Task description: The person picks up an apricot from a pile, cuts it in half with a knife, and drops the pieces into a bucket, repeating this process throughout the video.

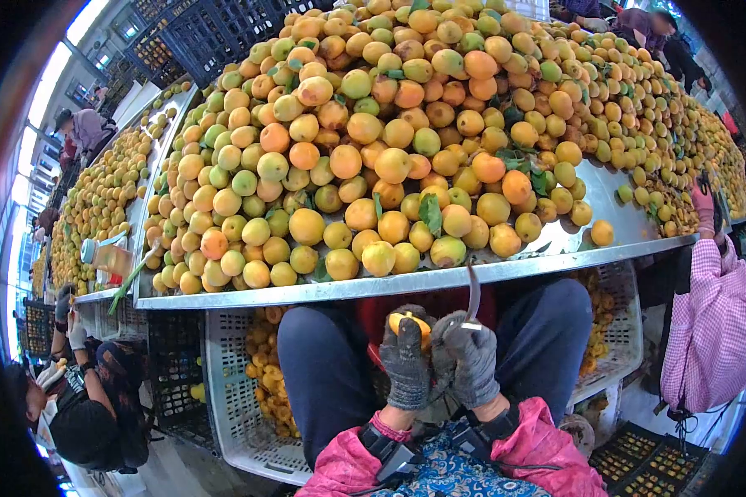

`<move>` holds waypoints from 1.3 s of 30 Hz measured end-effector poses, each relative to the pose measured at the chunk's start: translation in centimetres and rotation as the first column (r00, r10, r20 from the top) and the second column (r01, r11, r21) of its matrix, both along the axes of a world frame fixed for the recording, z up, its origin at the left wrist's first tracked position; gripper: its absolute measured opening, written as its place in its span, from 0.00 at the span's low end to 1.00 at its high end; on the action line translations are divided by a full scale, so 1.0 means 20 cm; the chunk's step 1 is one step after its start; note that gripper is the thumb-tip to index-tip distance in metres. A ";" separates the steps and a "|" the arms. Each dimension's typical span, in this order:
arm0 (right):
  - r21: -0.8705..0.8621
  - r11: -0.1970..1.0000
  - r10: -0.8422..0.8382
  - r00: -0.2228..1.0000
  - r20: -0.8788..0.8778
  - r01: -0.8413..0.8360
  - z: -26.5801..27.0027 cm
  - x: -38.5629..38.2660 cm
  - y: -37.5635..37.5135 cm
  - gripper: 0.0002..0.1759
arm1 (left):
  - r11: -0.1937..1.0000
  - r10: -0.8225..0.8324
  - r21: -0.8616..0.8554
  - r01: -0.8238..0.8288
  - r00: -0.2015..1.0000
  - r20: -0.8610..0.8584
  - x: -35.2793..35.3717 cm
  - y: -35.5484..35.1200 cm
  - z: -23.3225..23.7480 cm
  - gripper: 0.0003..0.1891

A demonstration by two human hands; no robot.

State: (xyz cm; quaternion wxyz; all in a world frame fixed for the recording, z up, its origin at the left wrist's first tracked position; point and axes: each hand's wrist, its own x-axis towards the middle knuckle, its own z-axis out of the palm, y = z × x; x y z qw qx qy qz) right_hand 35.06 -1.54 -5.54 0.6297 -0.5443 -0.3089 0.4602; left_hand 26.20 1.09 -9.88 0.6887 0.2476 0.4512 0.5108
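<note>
My left hand [407,369], in a grey knit glove, is closed around a yellow-orange apricot [420,321]; the fingers cover much of it. Close beside it, my right hand [471,360], gloved the same way, grips a small curved knife [474,291]. The blade points up toward the table edge, and its handle is hidden in the fist. Both hands are above my lap, between my knees. In front of them a large heap of apricots [365,170], orange with some green, covers the metal table [331,293].
White plastic crates [232,389] with cut orange fruit [273,385] stand under the table on both sides of my legs. A co-worker in a pink checked sleeve [709,323] is at right; another person [91,422] is at left. Dark crates [215,33] are stacked behind.
</note>
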 end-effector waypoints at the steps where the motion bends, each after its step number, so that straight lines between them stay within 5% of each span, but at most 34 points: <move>1: -0.030 0.999 0.036 0.999 0.020 -0.035 -0.08 0.01 -0.04 0.16 | 0.995 0.009 0.097 -0.011 1.000 0.021 -0.01 0.02 0.06 0.19; 2: -0.022 0.999 0.035 0.999 0.018 -0.035 -0.08 -0.01 -0.05 0.16 | 0.980 0.016 0.196 -0.024 0.999 0.042 -0.01 0.04 0.11 0.20; 3: -0.020 0.999 0.053 0.968 0.244 -0.049 -0.07 -0.03 -0.06 0.16 | 0.971 0.090 0.234 -0.054 0.985 -0.146 0.00 0.04 0.14 0.24; 4: -0.020 0.998 0.066 0.887 0.457 -0.064 -0.06 -0.05 -0.07 0.16 | 0.969 0.091 0.240 -0.053 0.985 -0.148 -0.01 0.05 0.13 0.24; 6: 0.003 0.995 0.089 0.879 0.469 -0.102 -0.09 -0.05 -0.07 0.15 | 0.979 0.068 0.182 -0.096 0.985 0.156 -0.03 0.08 0.11 0.29; 9: -0.184 0.978 0.192 0.751 0.631 -0.095 -0.07 -0.06 -0.08 0.14 | 0.970 0.058 0.228 -0.084 0.991 0.118 -0.07 0.07 0.09 0.32; 13: -0.022 0.988 -0.137 0.931 0.337 0.154 0.02 -0.02 -0.07 0.08 | 0.959 -0.160 0.268 0.090 0.955 0.250 -0.15 0.12 0.20 0.37; 16: -0.215 0.971 -0.093 0.993 0.072 0.107 0.12 0.08 -0.06 0.10 | 0.935 -0.330 0.231 0.268 0.896 0.296 -0.24 0.11 0.27 0.43; 20: -0.192 0.979 0.097 0.984 0.148 -0.067 0.29 0.12 0.01 0.14 | 0.895 -0.441 0.200 0.399 0.858 0.264 -0.23 0.05 0.29 0.51; 22: -0.165 0.944 0.328 0.858 0.396 -0.285 0.33 0.12 0.03 0.18 | 0.905 -0.415 0.205 0.373 0.879 0.233 -0.22 0.04 0.33 0.51; 25: -0.202 0.929 0.369 0.817 0.443 -0.310 0.30 0.13 0.02 0.20 | 0.834 -0.482 0.280 0.476 0.875 -0.052 -0.24 0.03 0.35 0.45; 28: -0.167 0.929 0.369 0.830 0.418 -0.329 0.26 0.10 0.02 0.19 | 0.826 -0.488 0.255 0.502 0.864 -0.120 -0.26 0.02 0.32 0.41; 31: -0.057 0.940 0.305 0.755 0.580 -0.335 0.20 0.05 0.00 0.17 | 0.867 -0.466 0.133 0.480 0.876 -0.124 -0.29 0.02 0.39 0.40; 36: 0.122 0.906 0.286 0.799 0.529 -0.405 0.16 -0.02 0.06 0.17 | 0.911 -0.412 -0.058 0.408 0.904 -0.112 -0.42 -0.02 0.45 0.31; 37: 0.092 0.892 0.345 0.797 0.496 -0.443 0.16 -0.03 0.08 0.16 | 0.908 -0.411 -0.075 0.411 0.911 0.022 -0.44 -0.03 0.46 0.27; 39: 0.090 0.891 0.373 0.831 0.412 -0.445 0.15 -0.11 0.04 0.14 | 0.961 -0.241 -0.151 0.232 0.970 -0.039 -0.51 -0.10 0.38 0.22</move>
